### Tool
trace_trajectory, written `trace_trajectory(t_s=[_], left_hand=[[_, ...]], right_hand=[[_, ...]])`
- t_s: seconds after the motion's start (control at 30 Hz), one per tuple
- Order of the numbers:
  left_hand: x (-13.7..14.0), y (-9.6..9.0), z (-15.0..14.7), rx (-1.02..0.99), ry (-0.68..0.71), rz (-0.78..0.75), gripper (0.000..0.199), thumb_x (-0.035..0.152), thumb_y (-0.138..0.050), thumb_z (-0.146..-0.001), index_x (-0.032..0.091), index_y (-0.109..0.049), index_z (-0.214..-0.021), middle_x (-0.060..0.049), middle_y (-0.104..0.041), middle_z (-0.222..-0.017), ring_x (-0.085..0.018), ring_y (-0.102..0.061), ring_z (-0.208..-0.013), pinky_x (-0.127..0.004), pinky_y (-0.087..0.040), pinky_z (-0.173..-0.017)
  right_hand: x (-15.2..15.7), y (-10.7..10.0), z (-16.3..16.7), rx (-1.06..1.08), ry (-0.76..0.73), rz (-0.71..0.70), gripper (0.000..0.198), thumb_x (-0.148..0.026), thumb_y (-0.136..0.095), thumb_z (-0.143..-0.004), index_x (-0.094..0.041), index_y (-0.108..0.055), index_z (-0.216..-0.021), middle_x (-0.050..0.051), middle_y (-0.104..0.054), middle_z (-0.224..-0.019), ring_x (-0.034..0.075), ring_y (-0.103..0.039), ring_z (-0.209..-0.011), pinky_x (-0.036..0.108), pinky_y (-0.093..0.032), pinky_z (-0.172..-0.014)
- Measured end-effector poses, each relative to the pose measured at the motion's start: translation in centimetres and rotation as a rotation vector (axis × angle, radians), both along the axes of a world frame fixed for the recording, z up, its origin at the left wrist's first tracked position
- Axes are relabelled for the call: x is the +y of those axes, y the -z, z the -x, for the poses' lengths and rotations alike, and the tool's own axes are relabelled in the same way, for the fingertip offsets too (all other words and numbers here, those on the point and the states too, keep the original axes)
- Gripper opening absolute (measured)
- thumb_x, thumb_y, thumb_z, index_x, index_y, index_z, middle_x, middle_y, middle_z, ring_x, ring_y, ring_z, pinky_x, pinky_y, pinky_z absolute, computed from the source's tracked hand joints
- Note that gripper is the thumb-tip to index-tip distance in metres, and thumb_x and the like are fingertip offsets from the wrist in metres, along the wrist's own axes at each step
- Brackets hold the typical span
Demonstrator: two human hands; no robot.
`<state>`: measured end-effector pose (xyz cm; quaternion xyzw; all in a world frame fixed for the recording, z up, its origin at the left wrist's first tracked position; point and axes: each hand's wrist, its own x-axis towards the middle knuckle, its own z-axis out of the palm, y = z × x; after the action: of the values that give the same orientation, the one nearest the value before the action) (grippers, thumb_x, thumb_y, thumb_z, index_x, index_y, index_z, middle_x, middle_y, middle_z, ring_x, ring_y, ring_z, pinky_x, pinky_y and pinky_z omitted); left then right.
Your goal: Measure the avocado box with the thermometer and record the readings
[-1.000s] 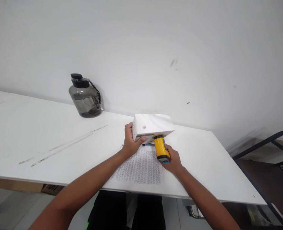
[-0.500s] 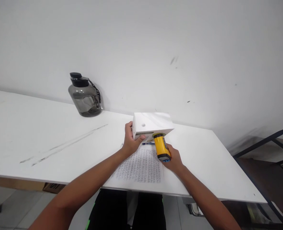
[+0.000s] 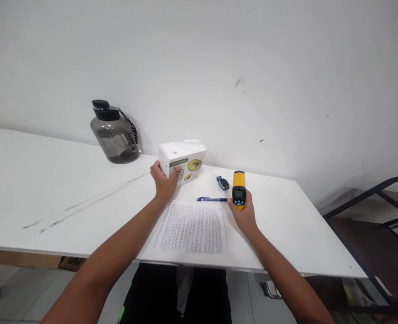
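My left hand (image 3: 165, 180) grips the left end of a white box (image 3: 185, 158) with avocado pictures on its front, thumb across the printed face. The box is near the wall side of the table. In my right hand (image 3: 245, 211) is a yellow and black infrared thermometer (image 3: 239, 191), its small screen and blue buttons facing me. A blue pen (image 3: 212, 199) lies just left of that hand. Below the pen rests a sheet of paper (image 3: 192, 227) covered in rows of small print. Behind the pen sits a small dark object (image 3: 223, 182), perhaps a wristwatch.
A large grey translucent water jug (image 3: 114, 137) with a black lid stands against the wall at the left. Dark scuff marks run across the white table (image 3: 67, 193). A black metal frame (image 3: 360, 202) is beside the table's right end.
The box has moved left and turned, so its printed front shows. The thermometer has come away from the box to the right and now points toward the wall. The pen and small dark object are uncovered.
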<state>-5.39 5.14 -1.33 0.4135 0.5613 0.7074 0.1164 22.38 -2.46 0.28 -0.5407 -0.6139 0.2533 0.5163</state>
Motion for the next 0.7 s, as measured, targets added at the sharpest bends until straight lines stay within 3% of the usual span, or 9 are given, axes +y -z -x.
trace_trajectory(t_s=[0.13, 0.7], left_hand=[[0.36, 0.15, 0.45, -0.016, -0.096, 0.102, 0.071, 0.056, -0.076, -0.067, 0.023, -0.040, -0.119, -0.011, -0.039, -0.121, -0.031, -0.037, -0.124, -0.051, -0.032, -0.108], [0.54, 0.53, 0.24, -0.007, -0.074, 0.120, 0.068, 0.060, -0.072, -0.069, 0.024, -0.040, -0.116, -0.011, -0.039, -0.120, -0.033, -0.034, -0.127, -0.054, -0.031, -0.108]], right_hand=[[0.17, 0.17, -0.03, 0.043, -0.008, 0.029, 0.054, -0.047, -0.066, -0.077, -0.021, -0.046, -0.121, 0.004, -0.063, -0.097, 0.019, -0.060, -0.084, 0.034, -0.050, -0.076], [0.34, 0.39, 0.07, 0.074, -0.034, 0.113, 0.060, -0.051, -0.069, -0.074, -0.022, -0.047, -0.122, 0.001, -0.061, -0.091, 0.018, -0.057, -0.079, 0.033, -0.049, -0.073]])
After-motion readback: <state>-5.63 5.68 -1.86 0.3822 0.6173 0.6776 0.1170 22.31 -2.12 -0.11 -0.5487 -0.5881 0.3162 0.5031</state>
